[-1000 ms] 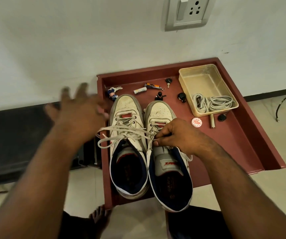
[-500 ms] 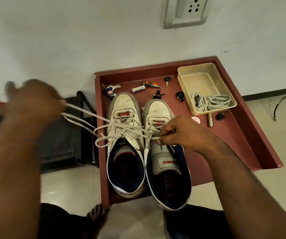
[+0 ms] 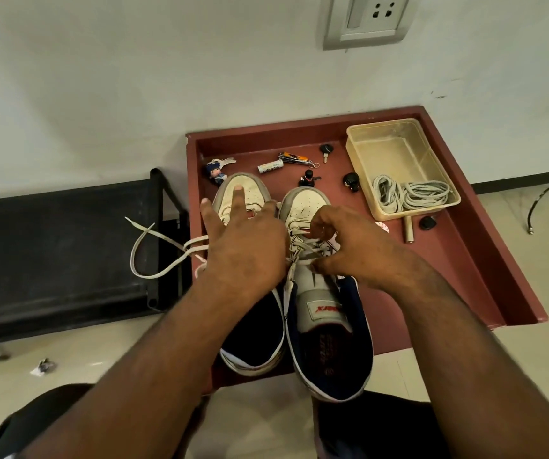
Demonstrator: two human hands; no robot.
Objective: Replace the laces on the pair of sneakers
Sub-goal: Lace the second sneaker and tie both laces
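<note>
lace (image 3: 153, 256) overhangs tray (image 3: 485, 270) edge — left side

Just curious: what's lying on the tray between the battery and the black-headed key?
In the head view, an orange-and-silver nail clipper lies between the battery and the key on the red tray.

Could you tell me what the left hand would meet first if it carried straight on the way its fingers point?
Probably the toe of the left sneaker: the left hand hovers over it, fingers spread toward the wall, though its height is unclear.
</note>
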